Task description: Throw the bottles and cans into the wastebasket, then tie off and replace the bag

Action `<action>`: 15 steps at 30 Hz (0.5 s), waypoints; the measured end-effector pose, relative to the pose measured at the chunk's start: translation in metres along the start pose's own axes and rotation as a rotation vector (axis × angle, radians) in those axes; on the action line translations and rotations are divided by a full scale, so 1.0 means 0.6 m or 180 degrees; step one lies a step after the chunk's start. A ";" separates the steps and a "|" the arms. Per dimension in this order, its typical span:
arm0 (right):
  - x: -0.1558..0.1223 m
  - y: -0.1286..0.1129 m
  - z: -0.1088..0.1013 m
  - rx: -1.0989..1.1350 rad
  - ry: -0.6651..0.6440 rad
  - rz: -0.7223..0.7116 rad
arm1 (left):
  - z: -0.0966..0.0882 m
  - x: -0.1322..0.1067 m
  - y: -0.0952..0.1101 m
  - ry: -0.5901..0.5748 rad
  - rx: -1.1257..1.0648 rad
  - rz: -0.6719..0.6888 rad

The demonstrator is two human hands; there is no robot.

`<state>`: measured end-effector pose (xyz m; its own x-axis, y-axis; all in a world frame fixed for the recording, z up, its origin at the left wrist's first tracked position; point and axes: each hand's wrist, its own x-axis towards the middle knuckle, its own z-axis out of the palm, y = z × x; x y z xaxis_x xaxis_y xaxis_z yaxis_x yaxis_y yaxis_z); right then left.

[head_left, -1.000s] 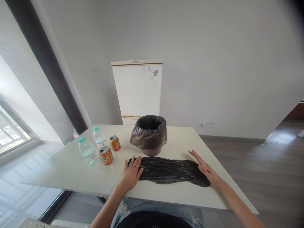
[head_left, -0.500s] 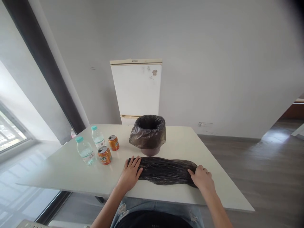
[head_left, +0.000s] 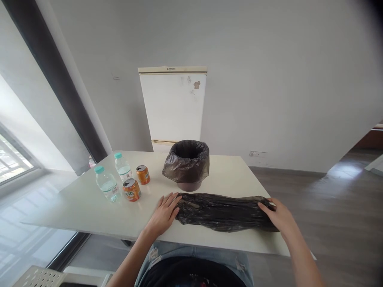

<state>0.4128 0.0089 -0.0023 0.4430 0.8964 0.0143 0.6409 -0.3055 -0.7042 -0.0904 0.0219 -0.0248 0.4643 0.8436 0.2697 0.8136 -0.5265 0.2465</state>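
Observation:
A black plastic garbage bag [head_left: 224,211] lies stretched lengthwise along the near part of the table. Over its left end rests my left hand [head_left: 164,212], palm down with fingers extended, pressing it against the tabletop. The bag's right end is pinched between the thumb and fingers of my right hand [head_left: 279,217], near the table's right edge. Just beyond the bag stands a small bin [head_left: 189,186], lined with another dark plastic bag [head_left: 187,165] folded down over its rim.
Two clear bottles with teal caps, a nearer bottle [head_left: 107,185] and a farther bottle [head_left: 122,166], stand on the white table [head_left: 80,203] at left. Beside them are two orange cans, one nearer can [head_left: 131,190] and one farther can [head_left: 143,175]. A white refrigerator [head_left: 173,107] stands behind.
My right hand has moved to the right with the bag's end, and the bag is now longer. My left hand stays on the left end. The view has tilted slightly down.

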 end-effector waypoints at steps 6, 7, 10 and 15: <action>0.022 -0.009 -0.028 -0.0735 0.0317 -0.0157 | -0.006 0.009 0.032 0.0090 0.0051 0.0210; 0.020 -0.018 -0.027 -0.0841 0.0329 -0.0200 | -0.003 0.017 0.051 0.0127 0.0028 0.0277; 0.004 -0.060 -0.021 -0.1231 0.0453 -0.0323 | 0.020 0.048 0.116 0.0025 -0.0091 0.0621; -0.042 -0.156 -0.012 -0.1495 0.0692 -0.0588 | 0.082 0.096 0.173 -0.0324 -0.0187 0.0731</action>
<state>0.3461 0.0128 0.0681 0.3841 0.8768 0.2891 0.9091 -0.3045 -0.2842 0.0382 0.0210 -0.0297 0.6697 0.7059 0.2304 0.6625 -0.7082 0.2440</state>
